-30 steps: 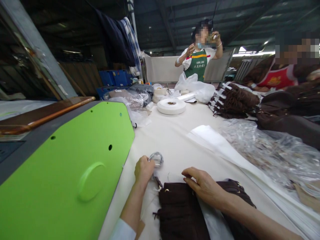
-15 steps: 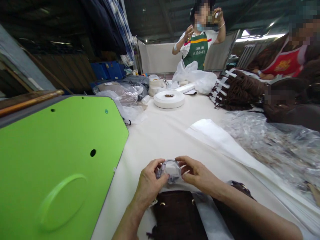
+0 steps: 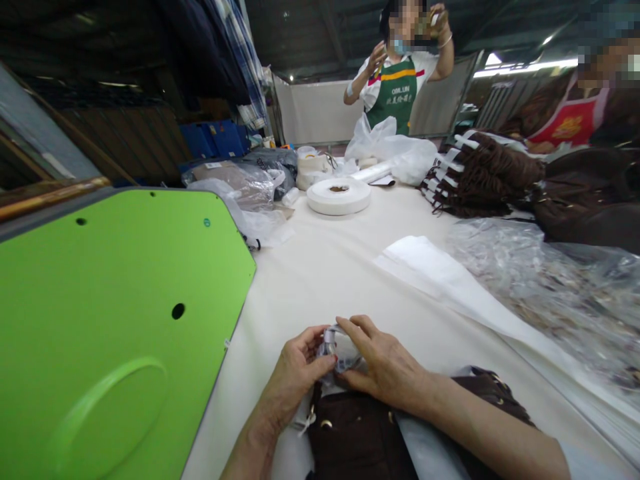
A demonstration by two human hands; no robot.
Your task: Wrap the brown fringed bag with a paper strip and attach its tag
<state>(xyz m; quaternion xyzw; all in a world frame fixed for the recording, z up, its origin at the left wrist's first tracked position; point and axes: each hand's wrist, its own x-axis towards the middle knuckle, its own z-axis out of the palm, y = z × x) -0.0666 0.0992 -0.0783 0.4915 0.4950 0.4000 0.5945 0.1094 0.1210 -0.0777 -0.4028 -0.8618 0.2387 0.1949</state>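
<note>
A loop wrapped in clear plastic [image 3: 329, 339] stands at the top edge of a dark brown bag [image 3: 357, 433] with gold-coloured eyelets. Whether the loop is joined to the bag I cannot tell. My left hand [image 3: 300, 363] pinches the loop's left side between thumb and fingers. From the right, my right hand [image 3: 377, 360] curls over the loop, its fingertips at the top and its thumb lower down. White strings hang at the bag's upper left corner. More brown fabric with eyelets [image 3: 493, 390] lies partly under my right forearm.
A green machine panel [image 3: 125, 280] borders the left side. A white tape roll [image 3: 339, 197] lies on the pale table [image 3: 310, 280]. At right are clear plastic bags [image 3: 565, 300] and bundled brown straps [image 3: 485, 170]. Across the table stands a co-worker in a green apron [image 3: 397, 97]; another person is at far right.
My right hand has moved left and closed in over the loop. The loop has turned and narrowed in view, while my left hand keeps its pinch. The bag sits slightly lower.
</note>
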